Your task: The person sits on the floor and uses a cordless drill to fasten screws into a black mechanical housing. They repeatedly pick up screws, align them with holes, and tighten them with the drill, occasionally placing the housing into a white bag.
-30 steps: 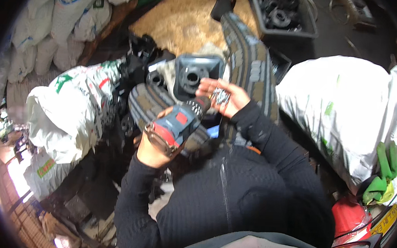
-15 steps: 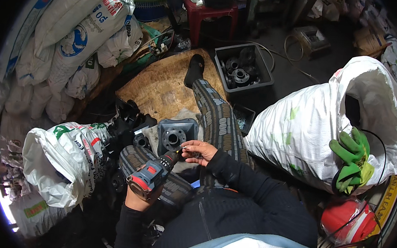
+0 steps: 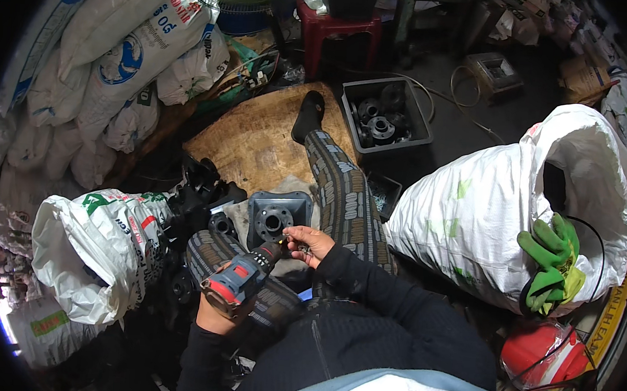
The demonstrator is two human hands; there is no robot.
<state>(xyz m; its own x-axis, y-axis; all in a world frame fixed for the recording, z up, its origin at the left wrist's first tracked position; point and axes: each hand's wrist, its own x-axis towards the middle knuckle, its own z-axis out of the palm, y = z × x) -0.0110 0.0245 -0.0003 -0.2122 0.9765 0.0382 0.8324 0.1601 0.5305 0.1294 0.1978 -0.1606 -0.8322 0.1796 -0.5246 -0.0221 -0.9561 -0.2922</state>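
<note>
My left hand (image 3: pixel 216 318) is wrapped round the grip of a red, grey and black cordless drill (image 3: pixel 238 281), its chuck pointing up and right. Close to the drill's tip, my right hand (image 3: pixel 310 245) is closed in a pinch. Small metal pieces that look like screws (image 3: pixel 305 249) show at its fingers, too small to make out well. Just beyond both hands lies a dark square plastic part with a round flanged hub (image 3: pixel 274 218), on a cloth (image 3: pixel 301 189) between my legs. Another dark hub part (image 3: pixel 222 224) sits to its left.
A grey crate (image 3: pixel 420 141) of similar black parts stands ahead, with a small dark box (image 3: pixel 384 193) of metal bits nearer. A large white sack (image 3: pixel 458 205) with green gloves (image 3: pixel 550 259) is at right, another sack (image 3: pixel 70 251) at left. Brown board (image 3: pixel 249 133) lies under my foot.
The whole view has shifted slightly. My right fingers have moved a little and curl closer beside the drill's tip; the drill stays in my left hand.
</note>
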